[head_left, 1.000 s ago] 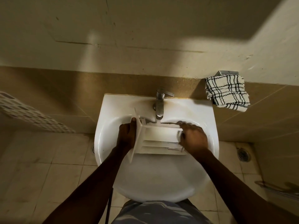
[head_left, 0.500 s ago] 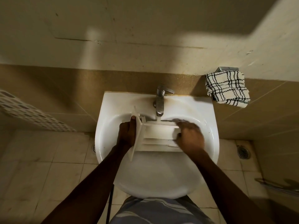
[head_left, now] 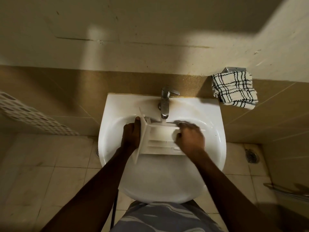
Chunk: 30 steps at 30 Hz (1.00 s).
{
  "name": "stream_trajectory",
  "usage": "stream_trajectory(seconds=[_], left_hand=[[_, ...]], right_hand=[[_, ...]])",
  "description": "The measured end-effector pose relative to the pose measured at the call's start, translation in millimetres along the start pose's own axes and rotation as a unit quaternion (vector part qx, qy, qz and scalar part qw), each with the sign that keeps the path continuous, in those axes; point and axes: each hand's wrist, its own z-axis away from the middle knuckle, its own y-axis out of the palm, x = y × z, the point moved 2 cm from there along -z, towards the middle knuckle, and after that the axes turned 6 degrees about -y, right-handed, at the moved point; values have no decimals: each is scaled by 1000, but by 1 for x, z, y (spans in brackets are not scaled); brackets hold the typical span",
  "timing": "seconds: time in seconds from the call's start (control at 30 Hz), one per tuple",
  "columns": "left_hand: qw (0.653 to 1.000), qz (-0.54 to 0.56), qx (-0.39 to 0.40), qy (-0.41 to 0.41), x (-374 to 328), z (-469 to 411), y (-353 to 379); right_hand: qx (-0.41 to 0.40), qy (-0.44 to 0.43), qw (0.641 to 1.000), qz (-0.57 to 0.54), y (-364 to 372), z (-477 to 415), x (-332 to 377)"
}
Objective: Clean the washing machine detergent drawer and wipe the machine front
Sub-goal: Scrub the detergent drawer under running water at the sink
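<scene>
A white plastic detergent drawer (head_left: 160, 136) lies in the white sink (head_left: 117, 104), just under the chrome tap (head_left: 165, 104). My left hand (head_left: 131, 136) grips the drawer's front panel at its left end, thumb over the top edge. My right hand (head_left: 190, 138) is curled over the drawer's right compartments and is blurred by motion. It holds a thin dark brush-like tool (head_left: 172, 122) that pokes out towards the tap. The washing machine is not in view.
A checked black-and-white cloth (head_left: 234, 89) hangs on a metal holder on the wall, right of the sink. A white perforated basket (head_left: 30, 118) sits at the left. The tiled floor has a drain (head_left: 251, 155) at the right, and a metal rail (head_left: 284, 190) shows lower right.
My right hand has shifted slightly left over the drawer's compartments with the tool and is now blurred. My left hand keeps the same hold on the front panel.
</scene>
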Motion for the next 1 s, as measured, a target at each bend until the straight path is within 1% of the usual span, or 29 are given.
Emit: stream_trajectory(seconds=[0.07, 0.13, 0.17, 0.23, 0.27, 0.33, 0.4, 0.43, 0.47, 0.57, 0.63, 0.67, 0.73, 0.77, 0.8, 0.87, 0.93, 1.0], left_hand=[[1000, 2, -2, -6, 0, -1, 0], [1000, -2, -4, -9, 1, -3, 0], [1000, -4, -7, -3, 2, -3, 1], [1000, -1, -14, 15, 2, -2, 2], [1000, 2, -20, 18, 3, -2, 3], [999, -4, -28, 13, 5, -3, 3], [1000, -9, -19, 6, 6, -5, 2], [1000, -8, -13, 7, 6, -5, 2], [1000, -6, -11, 8, 4, -4, 2], [1000, 1, -21, 3, 1, -4, 2], [1000, -3, -21, 1, 0, -5, 2], [1000, -1, -20, 2, 0, -5, 2], [1000, 6, -20, 9, 1, -5, 2], [1000, 9, -19, 10, 2, -4, 3], [1000, 11, -20, 7, 2, -4, 3], [1000, 7, -25, -3, 5, -4, 3], [1000, 3, -20, -7, 5, -4, 2], [1000, 6, -16, 4, 2, -3, 2]], right_hand=[[-1, 52, 998, 28, -3, -2, -22], [7, 68, 997, 45, 2, -6, -9], [13, 61, 997, 36, 5, -8, 8], [23, 30, 999, -30, 8, -12, 52], [31, 6, 997, -66, 9, -11, 71], [29, -54, 993, -98, 6, -6, 92], [38, -94, 991, -90, 6, -2, 78], [39, -93, 992, -78, 5, -1, 61], [35, -76, 995, -57, 4, -2, 40], [31, 26, 999, 0, -4, -7, -19], [39, 67, 997, 17, -3, -10, -21], [37, 71, 997, 17, -2, -12, -7], [52, 50, 997, 0, 2, -15, 34], [59, 28, 997, -30, 6, -14, 55], [65, -2, 996, -64, 9, -11, 73], [50, -68, 992, -98, 10, -5, 89], [44, -83, 992, -89, 7, -3, 71], [38, -42, 997, -57, 1, -4, 30]])
